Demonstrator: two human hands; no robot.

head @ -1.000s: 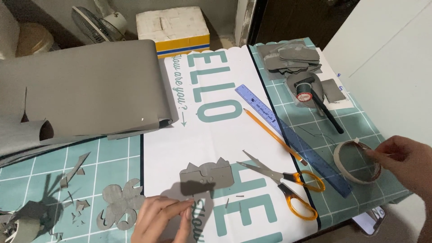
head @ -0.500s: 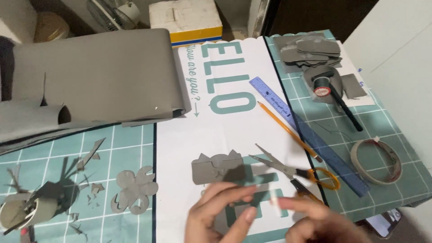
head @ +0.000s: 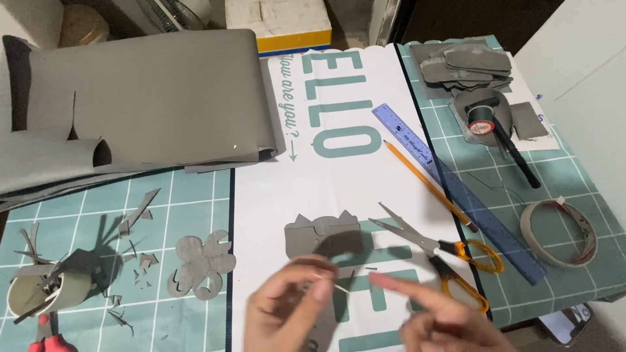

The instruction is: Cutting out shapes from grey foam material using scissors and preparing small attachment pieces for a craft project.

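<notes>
We see both hands low in the view, above a grey foam cutout that lies flat on the white lettered sheet on the table. The cutout is matte grey with a bumpy, scalloped top edge; its lower part is covered by our hands and their shadow. The left hand has thumb and forefinger pinched together on a thin pale sliver, too small and blurred to identify. The right hand shows its fingers stretched toward the left hand and slightly apart, holding nothing we can make out.

Compared with half a second ago, the two hands have separated and lifted a little, so more of the cutout's top is exposed; the tape roll, orange-handled scissors, pencil and blue ruler lie as before.

Both wrists are cut off by the lower edge. A flower-shaped grey piece lies to the left on the green cutting mat, and a large grey foam sheet is curled above it.
</notes>
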